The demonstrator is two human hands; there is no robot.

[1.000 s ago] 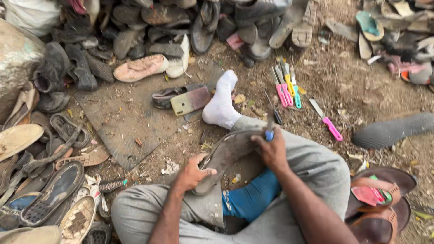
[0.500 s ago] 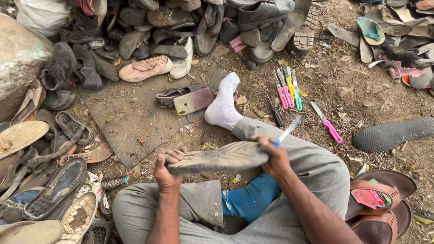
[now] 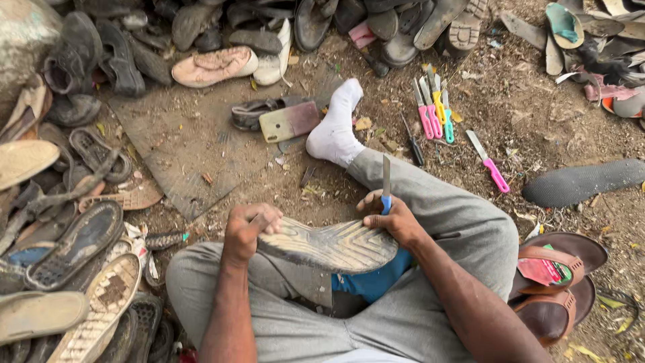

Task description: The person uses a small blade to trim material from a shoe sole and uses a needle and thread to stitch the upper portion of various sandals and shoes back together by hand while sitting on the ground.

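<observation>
Heap of worn shoes and loose soles (image 3: pixel 74 269) lies well to the outside of the left hand (image 3: pixel 247 232), on the dirt. Left hand is clamped round the heel end of a grey shoe sole (image 3: pixel 329 245), tread side up, held across the lap above grey trousers (image 3: pixel 443 222). Right hand (image 3: pixel 396 218) pinches the toe end of the same sole and also grips a blue-handled knife (image 3: pixel 385 185), blade pointing up and away from the body. Beyond the right grip, a socked foot (image 3: pixel 336 128), then a row of pink, yellow and teal knives (image 3: pixel 433 111) on the ground; further out a dark insole (image 3: pixel 581 181) and brown sandals (image 3: pixel 554 275).

Risk, as a judgement: blade is close to the right fingers and the thigh; a slip off the hard tread could cut either. The sole is only hand-held, so it may twist.

Containers: none visible; everything lies loose on the ground.
</observation>
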